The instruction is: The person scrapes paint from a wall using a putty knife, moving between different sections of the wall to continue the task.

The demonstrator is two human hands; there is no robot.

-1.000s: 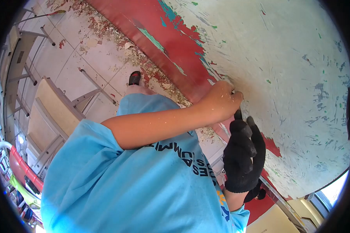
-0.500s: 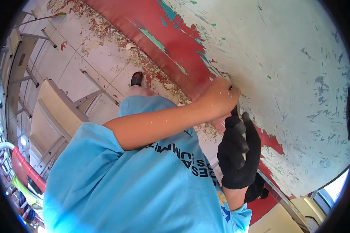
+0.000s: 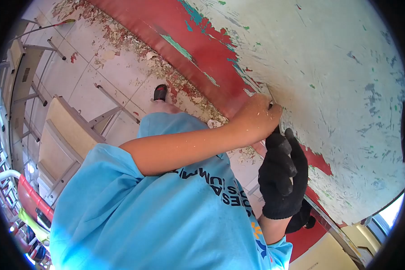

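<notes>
My bare left hand (image 3: 256, 118) is closed in a fist against the wall (image 3: 337, 85), at the border between red paint and the scraped pale surface. It grips the front of what looks like a paint scraper (image 3: 276, 129), whose dark part shows between my hands. A thin edge pokes out above the fist. My right hand (image 3: 281, 173), in a black knitted glove, is wrapped around the rear of the tool, and a pale bit of handle shows between the fingers. Most of the scraper is hidden by my hands. Ragged red paint (image 3: 211, 49) and turquoise patches border the pale area.
Paint flakes (image 3: 175, 76) litter the tiled floor (image 3: 94, 85) along the wall's foot. Folding chairs (image 3: 65, 135) with metal legs stand to the left, and a red tubular frame (image 3: 36, 198) is at lower left. My shod foot (image 3: 160, 92) is near the debris.
Both hands have shifted slightly right and down along the wall, still closed on the tool. The view has moved a little.
</notes>
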